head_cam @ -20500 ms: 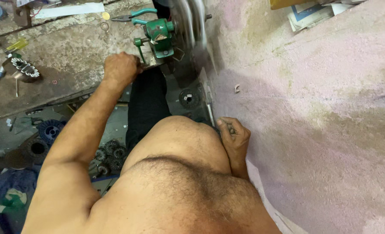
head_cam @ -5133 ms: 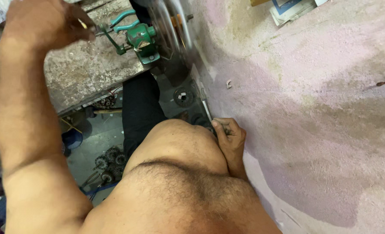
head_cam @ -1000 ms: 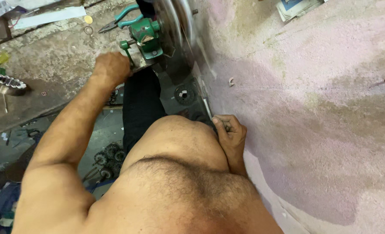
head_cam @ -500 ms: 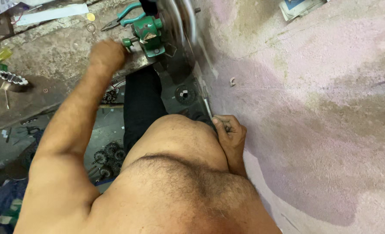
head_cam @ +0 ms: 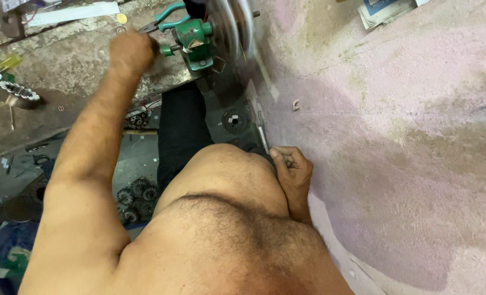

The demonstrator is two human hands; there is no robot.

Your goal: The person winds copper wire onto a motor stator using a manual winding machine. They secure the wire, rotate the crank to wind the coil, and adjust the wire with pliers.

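My left hand (head_cam: 131,52) is closed around the crank handle of a green hand-turned winder (head_cam: 191,38) clamped at the edge of a worn bench (head_cam: 68,93). A shiny wheel (head_cam: 232,24) on the winder is blurred with motion. My right hand (head_cam: 292,166) rests low beside my belly, fingers curled on a thin metal strip (head_cam: 262,134) that runs up toward the wheel. A round black part (head_cam: 235,120) sits below the wheel.
Green-handled pliers (head_cam: 164,16) lie behind the winder. A toothed metal ring (head_cam: 19,94) and a yellow-handled tool (head_cam: 5,63) lie on the bench at left. Several gear-like rings (head_cam: 136,196) lie on the floor. A pink wall (head_cam: 396,147) fills the right.
My left hand has swung upward and away along the bench with the crank, from lower beside the winder to higher up. My right hand has stayed put.
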